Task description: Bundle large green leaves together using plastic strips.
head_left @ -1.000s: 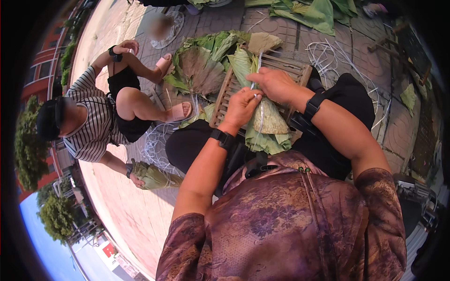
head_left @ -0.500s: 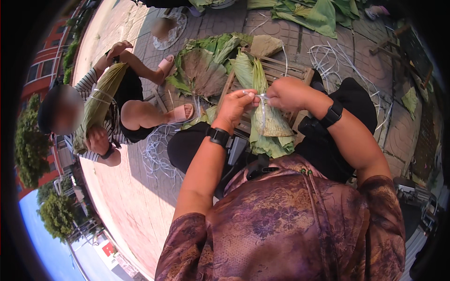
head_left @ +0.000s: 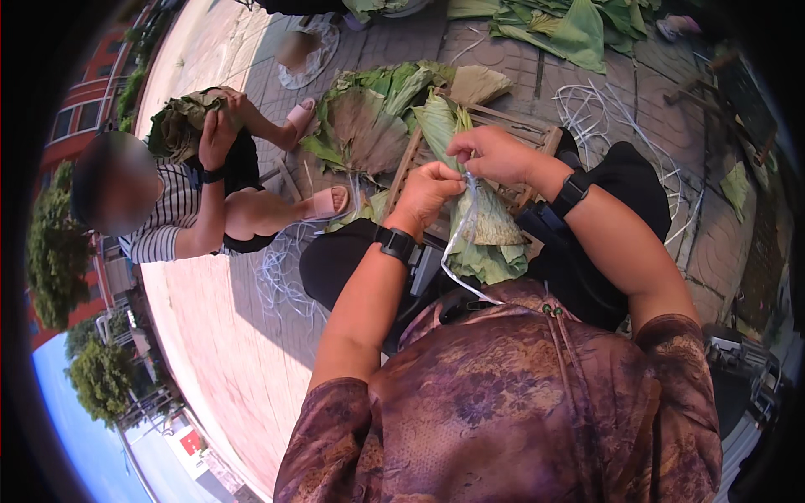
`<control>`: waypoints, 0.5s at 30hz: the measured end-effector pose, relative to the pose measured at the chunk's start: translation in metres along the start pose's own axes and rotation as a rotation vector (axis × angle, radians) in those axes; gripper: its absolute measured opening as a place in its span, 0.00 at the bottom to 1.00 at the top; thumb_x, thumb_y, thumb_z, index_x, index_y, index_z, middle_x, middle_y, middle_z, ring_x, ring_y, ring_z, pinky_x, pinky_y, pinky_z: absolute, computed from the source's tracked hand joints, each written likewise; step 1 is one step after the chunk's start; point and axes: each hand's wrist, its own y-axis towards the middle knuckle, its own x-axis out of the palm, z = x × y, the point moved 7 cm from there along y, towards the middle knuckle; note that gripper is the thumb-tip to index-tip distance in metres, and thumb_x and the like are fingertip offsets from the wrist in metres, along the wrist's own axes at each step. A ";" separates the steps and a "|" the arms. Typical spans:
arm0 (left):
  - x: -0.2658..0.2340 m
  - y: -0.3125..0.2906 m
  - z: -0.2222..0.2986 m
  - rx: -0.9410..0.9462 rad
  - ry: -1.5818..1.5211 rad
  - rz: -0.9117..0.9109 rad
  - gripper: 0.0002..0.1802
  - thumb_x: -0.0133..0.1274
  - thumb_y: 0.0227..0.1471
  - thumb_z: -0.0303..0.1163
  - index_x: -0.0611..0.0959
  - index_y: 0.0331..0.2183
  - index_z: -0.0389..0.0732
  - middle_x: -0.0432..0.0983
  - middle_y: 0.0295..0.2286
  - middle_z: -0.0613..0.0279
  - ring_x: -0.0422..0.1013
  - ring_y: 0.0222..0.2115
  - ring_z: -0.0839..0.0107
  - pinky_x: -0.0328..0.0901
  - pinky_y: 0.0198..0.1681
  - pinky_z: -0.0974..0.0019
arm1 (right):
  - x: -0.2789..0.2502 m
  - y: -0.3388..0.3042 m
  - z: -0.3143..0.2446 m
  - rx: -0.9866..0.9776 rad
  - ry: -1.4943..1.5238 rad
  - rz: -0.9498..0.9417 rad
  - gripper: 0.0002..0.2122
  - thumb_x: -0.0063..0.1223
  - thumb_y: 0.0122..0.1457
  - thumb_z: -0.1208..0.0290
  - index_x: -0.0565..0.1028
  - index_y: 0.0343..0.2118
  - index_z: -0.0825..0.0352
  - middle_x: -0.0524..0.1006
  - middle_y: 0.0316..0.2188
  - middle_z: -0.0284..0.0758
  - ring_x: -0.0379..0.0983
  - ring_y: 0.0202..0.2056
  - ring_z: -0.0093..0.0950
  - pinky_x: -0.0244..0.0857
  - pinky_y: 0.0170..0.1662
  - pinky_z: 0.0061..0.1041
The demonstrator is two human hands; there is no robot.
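While left hand (head_left: 429, 194) is pinching white plastic string (head_left: 473, 191), fingertips together, right hand (head_left: 496, 155) is half-curling, contents unclear.
Green-tan conical leaf bundle (head_left: 495, 223) is overhanging near edge of slatted wooden stand (head_left: 518, 120).

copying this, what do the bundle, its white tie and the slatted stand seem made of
Bundle: matte leaves, perhaps partly dried, being wrinkled. White tie: probably plastic, given its slight sheen. Slatted stand: apparently dull wood or bamboo, from its brown slats.
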 end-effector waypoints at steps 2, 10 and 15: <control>-0.001 -0.003 0.009 0.226 0.239 0.061 0.06 0.55 0.38 0.17 0.76 0.23 0.37 0.73 0.22 0.66 0.69 0.23 0.75 0.64 0.29 0.75 | 0.022 -0.005 0.017 0.124 -0.275 -0.164 0.10 0.49 0.41 0.78 0.74 0.30 0.65 0.72 0.18 0.35 0.68 0.21 0.29 0.61 0.26 0.26; 0.017 -0.029 0.040 0.817 0.870 0.510 0.04 0.56 0.40 0.24 0.78 0.25 0.37 0.75 0.20 0.62 0.70 0.20 0.77 0.64 0.25 0.74 | 0.015 -0.002 0.029 0.162 -0.220 -0.047 0.11 0.49 0.40 0.76 0.76 0.29 0.64 0.75 0.25 0.42 0.73 0.28 0.38 0.65 0.32 0.31; 0.008 -0.029 0.039 0.662 0.910 0.574 0.07 0.59 0.38 0.26 0.77 0.22 0.36 0.73 0.18 0.64 0.67 0.18 0.80 0.62 0.23 0.74 | 0.015 -0.003 0.034 0.294 -0.117 -0.173 0.09 0.51 0.39 0.75 0.77 0.27 0.64 0.76 0.25 0.41 0.73 0.29 0.37 0.65 0.33 0.29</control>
